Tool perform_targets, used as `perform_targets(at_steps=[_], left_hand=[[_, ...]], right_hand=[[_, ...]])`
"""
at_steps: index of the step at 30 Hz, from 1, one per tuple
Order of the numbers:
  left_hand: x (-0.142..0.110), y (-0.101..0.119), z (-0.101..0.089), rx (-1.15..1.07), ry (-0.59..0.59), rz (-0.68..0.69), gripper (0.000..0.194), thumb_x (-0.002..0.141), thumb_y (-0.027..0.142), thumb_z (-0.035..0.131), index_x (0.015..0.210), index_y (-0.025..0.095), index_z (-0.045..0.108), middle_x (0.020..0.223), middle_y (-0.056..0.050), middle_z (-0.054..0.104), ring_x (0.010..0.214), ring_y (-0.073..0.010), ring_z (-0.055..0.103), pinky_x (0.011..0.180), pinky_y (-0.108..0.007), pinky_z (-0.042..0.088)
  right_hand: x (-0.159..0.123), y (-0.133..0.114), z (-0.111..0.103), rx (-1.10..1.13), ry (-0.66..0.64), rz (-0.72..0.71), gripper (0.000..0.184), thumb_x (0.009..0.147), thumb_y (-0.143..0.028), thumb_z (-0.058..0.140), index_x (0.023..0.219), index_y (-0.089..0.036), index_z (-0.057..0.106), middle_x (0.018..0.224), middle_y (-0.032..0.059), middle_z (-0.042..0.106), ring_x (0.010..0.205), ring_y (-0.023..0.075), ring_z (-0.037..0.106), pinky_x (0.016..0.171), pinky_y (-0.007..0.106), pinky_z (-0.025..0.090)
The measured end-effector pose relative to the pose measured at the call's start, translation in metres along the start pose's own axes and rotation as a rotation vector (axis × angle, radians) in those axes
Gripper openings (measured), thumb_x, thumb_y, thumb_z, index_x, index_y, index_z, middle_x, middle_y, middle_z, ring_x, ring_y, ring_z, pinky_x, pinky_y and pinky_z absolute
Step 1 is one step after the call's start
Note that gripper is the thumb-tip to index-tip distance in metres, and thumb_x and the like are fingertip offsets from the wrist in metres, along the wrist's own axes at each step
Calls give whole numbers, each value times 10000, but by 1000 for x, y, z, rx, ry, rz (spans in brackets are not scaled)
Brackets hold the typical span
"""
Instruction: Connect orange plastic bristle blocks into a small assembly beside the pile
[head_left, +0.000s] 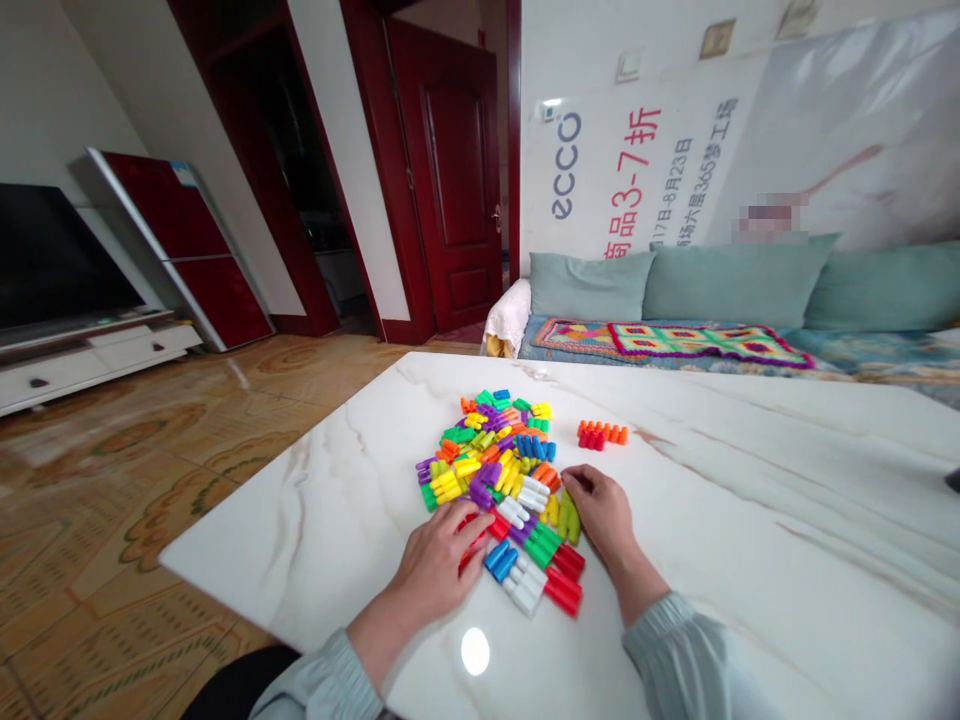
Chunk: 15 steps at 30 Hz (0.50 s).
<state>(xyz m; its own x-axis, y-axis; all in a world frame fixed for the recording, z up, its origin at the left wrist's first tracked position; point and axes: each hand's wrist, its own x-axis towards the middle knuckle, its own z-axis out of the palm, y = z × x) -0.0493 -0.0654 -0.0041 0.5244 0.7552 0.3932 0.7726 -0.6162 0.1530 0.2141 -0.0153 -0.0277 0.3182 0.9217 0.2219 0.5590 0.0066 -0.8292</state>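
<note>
Steady the red block (472,547) gently within the curled fingers of the left hand (437,562), and let the right hand (606,512), whose grip I cannot tell, avoid jostling the pile of blocks (486,478).

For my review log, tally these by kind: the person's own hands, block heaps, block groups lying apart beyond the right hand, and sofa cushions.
Left hand and right hand: 2
Block heap: 1
Orange-and-red block group: 1
Sofa cushions: 3
Total: 7
</note>
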Motion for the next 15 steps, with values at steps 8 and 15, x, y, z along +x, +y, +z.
perform_targets(at_steps=[8,15], left_hand=[[11,-4,1,-42,54,-94,259,876,172,489,1046,250,668,1059,-62,665,976,-242,605,804,-359,525],[68,2,-3,-1112,443,-562,310,889,404,540,986,147,683,817,-69,702,725,-177,659,622,-271,524]], right_hand=[[-1,-2,0,-7,-6,8,267,776,-424,504,808,-244,699,795,24,729,748,216,654,648,303,436],[-2,-5,-2,-30,-18,15,277,783,-425,500,825,-242,703,804,25,731,760,218,658,652,303,436]])
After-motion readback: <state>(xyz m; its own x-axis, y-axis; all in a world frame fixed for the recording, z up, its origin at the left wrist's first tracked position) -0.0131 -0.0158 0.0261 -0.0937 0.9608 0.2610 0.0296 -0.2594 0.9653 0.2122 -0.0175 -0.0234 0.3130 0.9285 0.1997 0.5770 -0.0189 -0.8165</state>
